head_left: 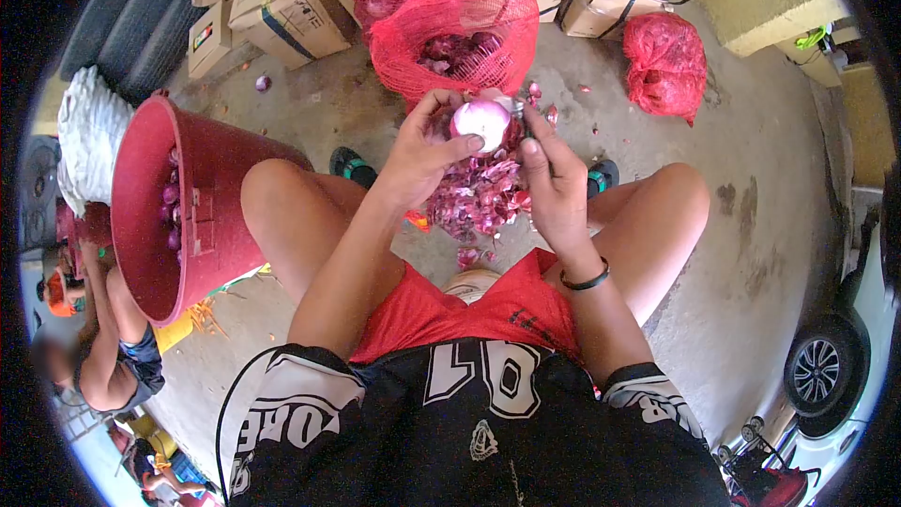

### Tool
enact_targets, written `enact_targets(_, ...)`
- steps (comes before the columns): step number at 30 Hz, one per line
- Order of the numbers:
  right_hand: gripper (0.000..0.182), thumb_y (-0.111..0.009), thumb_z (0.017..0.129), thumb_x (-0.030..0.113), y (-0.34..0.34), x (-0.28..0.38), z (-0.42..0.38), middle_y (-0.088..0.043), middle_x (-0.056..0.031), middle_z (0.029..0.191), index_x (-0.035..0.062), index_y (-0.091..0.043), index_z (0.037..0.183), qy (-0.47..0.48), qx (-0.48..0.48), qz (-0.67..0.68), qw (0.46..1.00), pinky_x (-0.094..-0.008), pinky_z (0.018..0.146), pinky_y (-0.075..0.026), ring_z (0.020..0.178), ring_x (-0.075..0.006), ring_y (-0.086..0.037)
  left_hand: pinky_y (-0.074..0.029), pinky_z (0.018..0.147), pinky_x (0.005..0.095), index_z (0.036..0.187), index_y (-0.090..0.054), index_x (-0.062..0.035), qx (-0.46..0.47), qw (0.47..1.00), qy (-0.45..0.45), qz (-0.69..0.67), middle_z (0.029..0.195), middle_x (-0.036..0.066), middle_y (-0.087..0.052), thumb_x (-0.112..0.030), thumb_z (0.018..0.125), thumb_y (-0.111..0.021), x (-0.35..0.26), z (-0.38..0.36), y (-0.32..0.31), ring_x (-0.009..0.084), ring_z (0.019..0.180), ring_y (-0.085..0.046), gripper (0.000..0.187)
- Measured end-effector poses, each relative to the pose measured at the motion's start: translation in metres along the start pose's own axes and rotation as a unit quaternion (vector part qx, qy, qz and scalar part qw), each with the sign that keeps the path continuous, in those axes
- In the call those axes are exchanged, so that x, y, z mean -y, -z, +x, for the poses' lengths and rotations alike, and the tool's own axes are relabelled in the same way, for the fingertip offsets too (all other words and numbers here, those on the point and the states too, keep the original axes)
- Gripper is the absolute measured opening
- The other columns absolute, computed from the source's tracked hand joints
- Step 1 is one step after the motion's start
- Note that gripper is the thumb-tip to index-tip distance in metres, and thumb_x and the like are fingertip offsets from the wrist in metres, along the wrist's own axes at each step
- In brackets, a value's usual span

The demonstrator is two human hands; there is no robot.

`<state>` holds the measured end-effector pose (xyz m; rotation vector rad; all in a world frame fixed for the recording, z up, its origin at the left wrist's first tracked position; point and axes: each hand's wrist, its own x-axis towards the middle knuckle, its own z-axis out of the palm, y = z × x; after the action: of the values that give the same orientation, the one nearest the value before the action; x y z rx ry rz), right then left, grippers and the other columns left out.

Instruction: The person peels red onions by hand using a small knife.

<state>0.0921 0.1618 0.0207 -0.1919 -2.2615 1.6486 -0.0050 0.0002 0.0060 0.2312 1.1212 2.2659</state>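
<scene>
My left hand (422, 152) is wrapped round a partly peeled red onion (481, 124), its thumb across the front. The onion shows a pale white face with purple skin at the sides. My right hand (560, 174) is closed at the onion's right side, finger and thumb pinched on something small and greyish that I cannot make out. Below both hands lies a heap of purple onion skins (479, 195) on the floor between my feet. Just beyond them stands an open red mesh sack (399, 47) with onions (460, 52) inside.
A large red tub (225, 169) holding onions stands at my left, beside a seated person (117, 347). Cardboard boxes (291, 23) line the back. A filled red mesh bag (664, 66) lies on the concrete floor (751, 253). A car wheel (817, 371) is at right.
</scene>
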Motion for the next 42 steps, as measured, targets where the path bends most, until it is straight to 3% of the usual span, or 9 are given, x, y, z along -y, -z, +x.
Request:
enact_targets(4,0.039,-0.050,0.101,0.018,0.007,-0.003,0.001,-0.059,0.0025,0.086,0.0015,-0.051,0.136,-0.118,0.009,0.178,0.977,-0.0232,0.066,-0.046,0.073,-0.0056,-0.049,-0.050,0.095,0.0356,0.120,-0.049,-0.0052,0.031,0.999,0.013,-0.031,0.115,0.006,-0.055,0.010,0.073,-0.073,-0.002,-0.001,0.003,0.0192,0.106,-0.059,0.055)
enact_targets(19,0.041,-0.050,0.102,0.024,0.013,-0.007,0.007,-0.054,0.0058,0.085,0.0030,-0.050,0.138,-0.104,-0.064,0.223,0.967,-0.0181,0.057,-0.037,0.069,-0.0024,-0.044,-0.053,0.096,0.0472,0.132,-0.044,-0.0085,0.115,0.986,0.043,-0.108,0.128,0.011,-0.055,-0.008,0.086,-0.069,-0.007,-0.004,0.009,0.0287,0.118,-0.057,0.053)
enact_targets(22,0.043,-0.048,0.103,0.023,0.017,-0.013,0.005,-0.060,0.0022,0.095,0.0051,-0.045,0.142,-0.128,-0.058,0.250,0.958,-0.0180,0.058,-0.040,0.070,-0.0038,-0.047,-0.052,0.097,0.0463,0.133,-0.042,-0.0085,0.105,0.989,0.060,-0.090,0.129,0.012,-0.054,-0.010,0.087,-0.068,-0.011,-0.004,0.002,0.0287,0.119,-0.056,0.052)
enact_targets(24,0.044,-0.048,0.103,0.023,0.022,-0.021,0.011,-0.060,0.0001,0.091,0.0028,-0.045,0.142,-0.112,-0.065,0.150,0.980,-0.0247,0.064,-0.046,0.071,-0.0093,-0.052,-0.051,0.098,0.0459,0.133,-0.042,-0.0080,0.106,0.986,0.078,-0.103,0.130,0.013,-0.054,-0.010,0.088,-0.068,-0.014,-0.006,-0.001,0.0287,0.120,-0.056,0.052)
enact_targets(29,0.051,-0.049,0.101,0.021,0.021,-0.003,0.008,-0.067,-0.0108,0.104,-0.0004,-0.035,0.146,-0.162,-0.030,0.069,0.984,-0.0320,0.077,-0.051,0.083,-0.0191,-0.062,-0.049,0.100,0.0444,0.129,-0.043,-0.0076,0.072,0.995,0.015,-0.070,0.127,0.013,-0.055,-0.004,0.088,-0.066,-0.005,-0.002,0.000,0.0271,0.116,-0.057,0.047)
enact_targets(31,0.054,-0.051,0.100,0.020,0.013,-0.002,0.004,-0.067,-0.0163,0.109,-0.0013,-0.032,0.146,-0.112,-0.021,-0.016,0.993,-0.0321,0.079,-0.051,0.085,-0.0192,-0.063,-0.050,0.097,0.0423,0.123,-0.045,-0.0072,0.038,0.997,0.007,-0.070,0.123,0.012,-0.056,0.000,0.086,-0.066,-0.004,-0.001,-0.001,0.0254,0.112,-0.059,0.043)
enact_targets(35,0.056,-0.057,0.095,0.014,-0.003,0.006,0.002,-0.062,-0.0268,0.113,-0.0022,-0.035,0.144,0.124,0.004,-0.098,0.987,-0.0379,0.085,-0.050,0.097,-0.0309,-0.066,-0.054,0.090,0.0379,0.113,-0.049,-0.0065,-0.026,0.998,-0.001,-0.057,0.111,0.009,-0.058,0.007,0.081,-0.069,-0.005,0.001,-0.006,0.0215,0.102,-0.062,0.040)
enact_targets(36,0.056,-0.058,0.094,0.013,-0.007,0.006,0.000,-0.059,-0.0284,0.118,-0.0018,-0.037,0.143,0.101,0.019,-0.085,0.991,-0.0401,0.089,-0.049,0.105,-0.0379,-0.063,-0.054,0.089,0.0370,0.113,-0.049,-0.0066,-0.037,0.998,-0.005,-0.049,0.109,0.008,-0.057,0.007,0.080,-0.070,-0.005,0.000,-0.008,0.0206,0.100,-0.062,0.041)
enact_targets(42,0.057,-0.061,0.091,0.011,-0.005,0.016,0.002,-0.060,-0.0289,0.117,-0.0003,-0.040,0.142,0.093,0.045,-0.080,0.991,-0.0404,0.089,-0.049,0.104,-0.0395,-0.063,-0.053,0.088,0.0337,0.112,-0.049,-0.0076,-0.029,0.999,-0.008,-0.037,0.108,0.006,-0.054,0.008,0.077,-0.073,-0.006,-0.001,-0.010,0.0175,0.099,-0.060,0.045)
